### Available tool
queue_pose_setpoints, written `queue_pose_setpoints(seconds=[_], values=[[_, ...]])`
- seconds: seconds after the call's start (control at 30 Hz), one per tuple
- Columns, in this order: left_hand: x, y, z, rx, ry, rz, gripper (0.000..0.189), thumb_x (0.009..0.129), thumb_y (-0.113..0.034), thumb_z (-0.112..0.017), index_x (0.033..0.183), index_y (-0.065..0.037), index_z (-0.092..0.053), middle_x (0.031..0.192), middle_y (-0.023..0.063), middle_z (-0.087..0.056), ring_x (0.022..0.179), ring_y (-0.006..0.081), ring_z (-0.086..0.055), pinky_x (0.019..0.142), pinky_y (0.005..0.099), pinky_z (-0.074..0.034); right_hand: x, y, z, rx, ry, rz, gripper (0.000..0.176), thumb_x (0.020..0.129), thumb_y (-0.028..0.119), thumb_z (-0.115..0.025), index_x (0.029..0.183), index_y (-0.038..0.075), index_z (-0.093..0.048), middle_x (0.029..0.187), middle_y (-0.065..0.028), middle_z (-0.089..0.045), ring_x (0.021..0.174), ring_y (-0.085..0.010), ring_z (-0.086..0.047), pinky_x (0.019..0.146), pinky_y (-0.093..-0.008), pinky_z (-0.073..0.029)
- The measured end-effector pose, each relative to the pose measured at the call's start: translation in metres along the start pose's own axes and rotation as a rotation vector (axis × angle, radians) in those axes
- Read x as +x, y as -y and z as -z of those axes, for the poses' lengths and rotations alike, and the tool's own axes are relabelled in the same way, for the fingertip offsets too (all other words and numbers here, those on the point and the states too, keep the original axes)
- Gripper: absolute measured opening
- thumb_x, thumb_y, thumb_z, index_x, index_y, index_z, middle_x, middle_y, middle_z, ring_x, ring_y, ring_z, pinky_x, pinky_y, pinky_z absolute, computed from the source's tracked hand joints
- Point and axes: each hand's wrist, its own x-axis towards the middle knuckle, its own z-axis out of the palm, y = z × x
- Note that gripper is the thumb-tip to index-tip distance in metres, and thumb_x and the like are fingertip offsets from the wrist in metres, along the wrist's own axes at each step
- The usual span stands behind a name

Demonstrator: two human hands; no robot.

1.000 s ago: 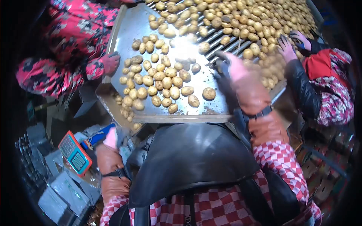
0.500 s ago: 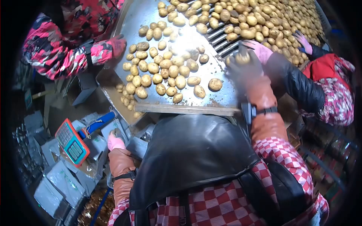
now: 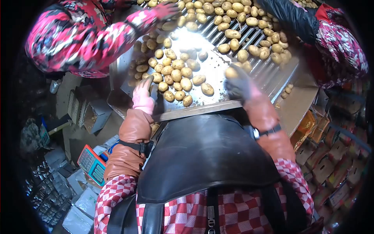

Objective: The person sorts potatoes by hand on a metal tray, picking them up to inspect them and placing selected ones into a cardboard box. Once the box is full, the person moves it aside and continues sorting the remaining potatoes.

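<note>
My left hand (image 3: 144, 94), in a pink and grey glove, rests at the near left edge of the metal sorting table (image 3: 214, 104). Its fingers lie extended beside the left side of a group of potatoes (image 3: 176, 74). My right hand (image 3: 238, 85), gloved and smeared by motion, is above the table's near right part. A potato (image 3: 231, 73) shows at its fingertips, and the hand appears closed on it. One larger potato (image 3: 207, 89) lies between my hands, near the front edge.
Slotted bars (image 3: 249, 38) carry many more potatoes at the back. A co-worker's gloved hand (image 3: 166, 10) reaches in from the left; another person's dark sleeve (image 3: 290, 17) from the right. A cardboard box (image 3: 292, 105) stands right, a scale (image 3: 91, 163) lower left.
My left hand has risen from beside the scale to the table's edge. My right hand has shifted slightly left and down. The left co-worker's arm has reached further over the table.
</note>
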Motion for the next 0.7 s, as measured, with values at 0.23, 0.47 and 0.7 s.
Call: queue_pose_setpoints(seconds=[0.23,0.47,0.7], values=[[0.006,0.006,-0.014,-0.194,0.01,-0.035,0.033,0.094,-0.026,-0.061,0.123,-0.012,-0.066,0.12,0.0159,-0.067,0.112,0.0358,-0.061,0.098,0.0438,-0.047,-0.125,-0.002,0.152,0.711,-0.378,0.59,0.046,0.094,0.032,-0.064,0.134,0.012,-0.054,0.119,-0.0128,-0.066,0.102,-0.0271,-0.067,0.077,-0.0398,-0.06],[0.067,-0.079,-0.056,0.125,0.461,0.106,0.05,0.089,-0.012,-0.052,0.139,-0.017,-0.05,0.123,0.0244,-0.06,0.108,0.0387,-0.064,0.088,0.0488,-0.052,-0.105,-0.003,0.103,0.054,-0.897,0.388,0.045,0.094,0.028,-0.061,0.136,0.01,-0.056,0.134,-0.0141,-0.058,0.123,-0.0322,-0.056,0.101,-0.0502,-0.047],[0.075,-0.07,-0.061,0.31,0.624,0.094,0.031,0.097,-0.014,-0.041,0.124,-0.012,-0.056,0.13,0.0238,-0.053,0.111,0.036,-0.064,0.089,0.0464,-0.054,-0.006,-0.042,-0.039,-1.568,-0.549,0.443,0.054,0.087,0.029,-0.071,0.136,0.01,-0.057,0.123,-0.0208,-0.065,0.107,-0.0353,-0.063,0.096,-0.0462,-0.049]])
